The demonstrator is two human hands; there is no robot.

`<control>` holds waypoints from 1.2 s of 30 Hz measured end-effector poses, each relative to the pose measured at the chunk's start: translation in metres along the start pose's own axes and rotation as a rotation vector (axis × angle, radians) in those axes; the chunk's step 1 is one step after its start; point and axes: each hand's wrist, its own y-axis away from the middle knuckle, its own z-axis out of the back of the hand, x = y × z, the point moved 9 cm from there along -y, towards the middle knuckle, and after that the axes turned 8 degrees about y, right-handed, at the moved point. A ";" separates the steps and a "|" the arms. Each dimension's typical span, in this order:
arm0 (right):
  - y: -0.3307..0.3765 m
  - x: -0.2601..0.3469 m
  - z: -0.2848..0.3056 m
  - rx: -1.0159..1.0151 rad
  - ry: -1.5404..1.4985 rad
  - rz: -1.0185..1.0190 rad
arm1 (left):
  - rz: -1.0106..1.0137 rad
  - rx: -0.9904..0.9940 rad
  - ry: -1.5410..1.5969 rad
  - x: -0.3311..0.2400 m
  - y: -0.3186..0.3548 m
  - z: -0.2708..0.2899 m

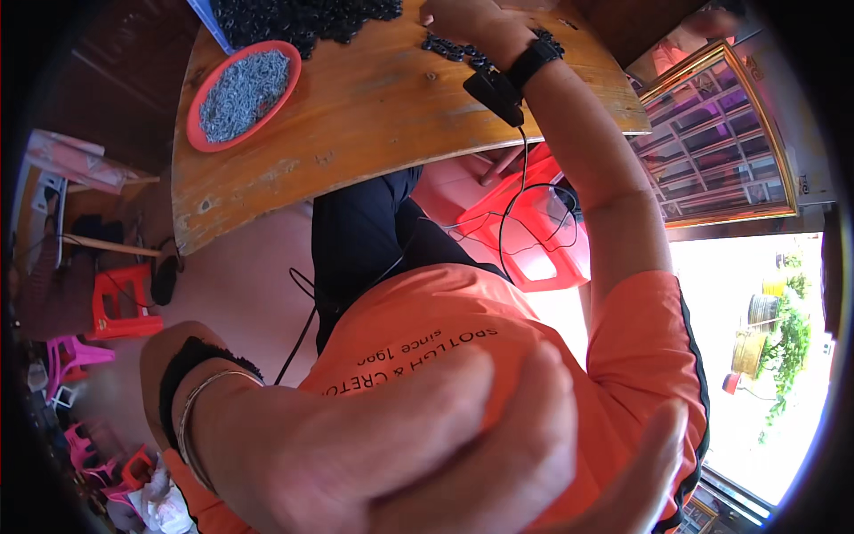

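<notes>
My left hand (427,445) is raised very close to the camera, large and blurred in front of my orange shirt (445,303). Its fingers are bent but apart, and nothing shows between them. A metal bracelet (187,409) and a black band circle that wrist. At the top edge, my right hand (476,22) is over the wooden table (374,116), beside a small group of black parts (454,46). The frame cuts it off and its fingers are mostly hidden. On its wrist is a black strap (534,60) with a cabled black box (494,96).
A red plate (194,125) of small silver metal pieces (245,93) sits on the table's left. Beyond it lie a heap of black parts (302,22) and a blue-edged container (211,25). A black cable (501,222) hangs past a red stool (525,267).
</notes>
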 end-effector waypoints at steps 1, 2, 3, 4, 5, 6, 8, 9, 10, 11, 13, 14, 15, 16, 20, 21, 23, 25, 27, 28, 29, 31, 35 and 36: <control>0.004 0.005 0.004 0.006 0.006 0.017 | -0.015 -0.003 -0.016 0.000 0.000 0.002; 0.003 0.008 0.004 0.012 0.009 0.037 | -0.028 -0.005 -0.033 0.001 0.001 0.004; 0.001 -0.001 -0.009 0.013 0.016 0.029 | -0.046 -0.008 -0.044 0.002 -0.001 0.004; 0.000 -0.020 -0.044 0.127 -0.007 -0.003 | -0.068 -0.012 -0.042 0.005 -0.002 0.003; -0.008 -0.027 -0.067 0.219 -0.044 -0.017 | -0.079 -0.010 -0.069 0.004 -0.003 0.004; -0.015 -0.025 -0.071 0.201 -0.045 -0.006 | -0.086 -0.010 -0.106 -0.007 -0.002 0.007; -0.023 -0.029 -0.056 -0.048 -0.045 0.006 | -0.046 -0.014 -0.092 0.021 0.014 0.021; -0.023 -0.030 -0.059 -0.050 -0.040 0.009 | 0.073 -0.012 0.014 0.044 0.016 0.024; -0.025 -0.031 -0.062 -0.003 -0.012 -0.046 | 0.290 0.040 0.054 0.068 0.024 0.031; -0.028 -0.033 -0.063 0.044 0.017 -0.101 | 0.362 0.083 0.010 0.090 0.024 0.037; -0.027 -0.042 -0.076 0.051 -0.043 -0.100 | 0.462 -0.068 -0.018 0.125 0.027 0.047; -0.029 -0.045 -0.082 0.057 -0.112 -0.091 | 0.488 -0.131 0.034 0.145 0.035 0.051; -0.032 -0.043 -0.080 0.054 -0.110 -0.087 | 0.518 -0.196 0.083 0.164 0.046 0.053; -0.034 -0.038 -0.080 0.072 -0.089 -0.101 | 0.569 -0.225 0.139 0.182 0.056 0.049; -0.039 -0.039 -0.087 0.077 -0.068 -0.047 | 0.700 -0.249 0.256 0.246 0.083 0.024; -0.042 -0.038 -0.087 0.077 -0.067 -0.040 | 0.702 -0.255 0.254 0.257 0.088 0.019; -0.043 -0.033 -0.083 0.096 -0.060 0.006 | 0.767 -0.222 0.253 0.276 0.091 0.005; -0.041 -0.038 -0.091 0.141 -0.072 -0.026 | 0.781 -0.228 0.288 0.298 0.090 -0.010; -0.042 -0.041 -0.095 0.180 -0.086 -0.055 | 0.710 -0.213 0.252 0.310 0.083 -0.022; -0.041 -0.040 -0.097 0.225 -0.129 -0.062 | 0.749 -0.205 0.288 0.319 0.083 -0.028; -0.040 -0.038 -0.099 0.268 -0.173 -0.068 | 0.743 -0.209 0.282 0.322 0.083 -0.031; -0.038 -0.039 -0.101 0.256 -0.181 -0.044 | 0.788 -0.181 0.237 0.328 0.084 -0.040; -0.038 -0.036 -0.102 0.230 -0.270 -0.038 | 0.795 -0.225 0.238 0.335 0.101 -0.041; -0.037 -0.038 -0.103 0.229 -0.267 -0.039 | 0.792 -0.225 0.238 0.334 0.102 -0.041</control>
